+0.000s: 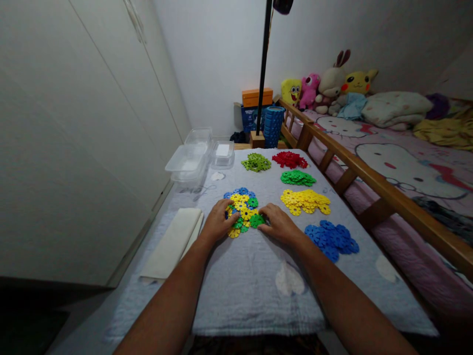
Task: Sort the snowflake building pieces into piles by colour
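A mixed pile of flower-shaped plastic discs (245,213), yellow, green and blue, lies in the middle of the cloth-covered table. My left hand (218,220) rests against the pile's left side, thumb and fingers apart and curved around its edge. From the other side, my right hand (278,223) touches the right edge, with its thumb and fingertips by a green disc (256,221). Neither hand has visibly lifted a disc. To the right lie sorted heaps: blue discs (331,239), yellow discs (305,201) and green discs (297,177). Farther back are red pieces (289,159) and lime-green pieces (255,162).
Clear plastic containers (186,160) stand at the back left, with a smaller lidded box (223,150) beside them. A folded cream cloth (172,242) lies left of my forearm. The wooden bed rail (343,153) runs along the right; a black pole (263,69) rises behind.
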`<state>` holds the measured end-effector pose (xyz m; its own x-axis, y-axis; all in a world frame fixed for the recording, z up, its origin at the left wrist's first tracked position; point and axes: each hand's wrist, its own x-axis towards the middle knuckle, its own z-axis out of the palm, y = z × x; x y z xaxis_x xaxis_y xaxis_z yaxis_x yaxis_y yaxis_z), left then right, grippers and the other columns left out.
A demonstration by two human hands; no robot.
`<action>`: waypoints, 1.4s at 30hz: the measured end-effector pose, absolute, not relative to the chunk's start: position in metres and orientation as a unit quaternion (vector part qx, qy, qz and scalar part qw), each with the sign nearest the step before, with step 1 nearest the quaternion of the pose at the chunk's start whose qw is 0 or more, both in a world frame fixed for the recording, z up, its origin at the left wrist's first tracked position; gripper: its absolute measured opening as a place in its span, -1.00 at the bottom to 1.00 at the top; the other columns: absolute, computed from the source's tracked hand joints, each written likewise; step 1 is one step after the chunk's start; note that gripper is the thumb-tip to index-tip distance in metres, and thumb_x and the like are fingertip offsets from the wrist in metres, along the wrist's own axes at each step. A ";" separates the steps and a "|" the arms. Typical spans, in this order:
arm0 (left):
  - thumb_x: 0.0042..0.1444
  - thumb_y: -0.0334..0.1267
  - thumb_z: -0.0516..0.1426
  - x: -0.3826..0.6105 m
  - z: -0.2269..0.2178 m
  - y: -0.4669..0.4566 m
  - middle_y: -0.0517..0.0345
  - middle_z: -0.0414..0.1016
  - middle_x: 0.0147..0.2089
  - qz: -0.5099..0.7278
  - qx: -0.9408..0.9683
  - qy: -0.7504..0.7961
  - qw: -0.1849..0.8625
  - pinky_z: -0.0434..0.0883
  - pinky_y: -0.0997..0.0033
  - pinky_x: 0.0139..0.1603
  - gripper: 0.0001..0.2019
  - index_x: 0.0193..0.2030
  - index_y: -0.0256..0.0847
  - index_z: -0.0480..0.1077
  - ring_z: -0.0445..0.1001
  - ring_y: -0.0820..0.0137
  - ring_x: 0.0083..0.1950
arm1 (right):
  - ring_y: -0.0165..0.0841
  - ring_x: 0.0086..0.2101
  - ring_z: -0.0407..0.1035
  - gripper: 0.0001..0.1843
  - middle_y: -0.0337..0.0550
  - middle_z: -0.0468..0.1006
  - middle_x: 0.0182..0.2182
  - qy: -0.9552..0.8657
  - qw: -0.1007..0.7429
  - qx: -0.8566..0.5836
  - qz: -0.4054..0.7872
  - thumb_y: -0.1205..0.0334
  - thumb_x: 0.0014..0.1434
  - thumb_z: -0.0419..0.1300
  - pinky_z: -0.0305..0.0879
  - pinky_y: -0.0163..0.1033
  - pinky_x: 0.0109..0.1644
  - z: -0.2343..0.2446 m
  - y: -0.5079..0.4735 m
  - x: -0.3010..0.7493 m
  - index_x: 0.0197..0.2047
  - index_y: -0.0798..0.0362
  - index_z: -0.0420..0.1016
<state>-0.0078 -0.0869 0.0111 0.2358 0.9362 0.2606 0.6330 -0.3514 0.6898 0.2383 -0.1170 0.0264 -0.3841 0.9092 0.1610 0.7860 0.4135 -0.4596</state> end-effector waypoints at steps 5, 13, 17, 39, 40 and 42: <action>0.14 -0.09 0.18 -0.007 0.011 -0.087 -0.06 0.47 0.14 0.338 0.751 0.521 0.223 0.38 0.07 0.28 -0.63 0.05 -0.18 0.42 0.44 0.16 0.20 | -0.27 -0.19 0.35 -0.66 -0.06 0.50 -0.19 -0.815 0.203 -0.521 0.153 0.31 0.09 0.32 0.27 -0.20 -0.06 0.029 -0.118 0.241 -0.03 0.11 0.50; 0.15 -0.08 0.18 -0.008 0.009 -0.087 -0.05 0.47 0.16 0.340 0.751 0.519 0.227 0.37 0.05 0.30 -0.63 0.06 -0.15 0.42 0.44 0.16 0.22 | -0.29 -0.25 0.39 -0.69 -0.07 0.54 -0.19 -0.804 0.247 -0.527 0.123 0.31 0.05 0.28 0.30 -0.22 -0.12 0.058 -0.091 0.274 -0.08 0.07 0.53; 0.15 -0.08 0.17 -0.009 0.009 -0.087 -0.08 0.46 0.17 0.337 0.749 0.521 0.233 0.36 0.04 0.31 -0.61 0.07 -0.18 0.41 0.43 0.15 0.23 | -0.25 -0.22 0.41 -0.70 -0.06 0.58 -0.20 -0.782 0.245 -0.571 0.059 0.29 0.03 0.30 0.31 -0.20 -0.08 0.073 -0.049 0.312 -0.12 0.07 0.59; 0.15 -0.09 0.17 -0.009 0.008 -0.087 -0.05 0.48 0.16 0.346 0.749 0.519 0.225 0.36 0.05 0.32 -0.63 0.06 -0.15 0.42 0.44 0.16 0.22 | -0.26 -0.16 0.46 -0.71 -0.01 0.67 -0.21 -0.638 0.143 -0.756 -0.035 0.30 0.17 0.14 0.28 -0.25 -0.03 0.039 0.045 0.387 -0.18 0.05 0.71; 0.15 -0.08 0.17 -0.009 0.008 -0.087 -0.05 0.48 0.16 0.347 0.749 0.518 0.223 0.36 0.05 0.32 -0.63 0.06 -0.15 0.42 0.44 0.16 0.22 | -0.25 -0.16 0.46 -0.70 -0.01 0.67 -0.21 -0.637 0.153 -0.755 -0.031 0.30 0.17 0.13 0.28 -0.24 -0.02 0.039 0.044 0.387 -0.19 0.05 0.71; 0.14 -0.09 0.17 -0.009 0.008 -0.087 -0.05 0.48 0.16 0.347 0.750 0.518 0.222 0.36 0.06 0.32 -0.63 0.06 -0.16 0.42 0.44 0.16 0.22 | -0.23 -0.15 0.46 -0.69 0.02 0.66 -0.20 -0.640 0.183 -0.746 -0.021 0.32 0.16 0.12 0.28 -0.21 -0.01 0.040 0.041 0.387 -0.19 0.06 0.71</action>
<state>-0.0087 -0.0867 0.0078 0.2236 0.9304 0.2903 0.6221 -0.3655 0.6924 0.3871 0.0407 0.0402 0.1811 0.9469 0.2655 0.9621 -0.1146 -0.2474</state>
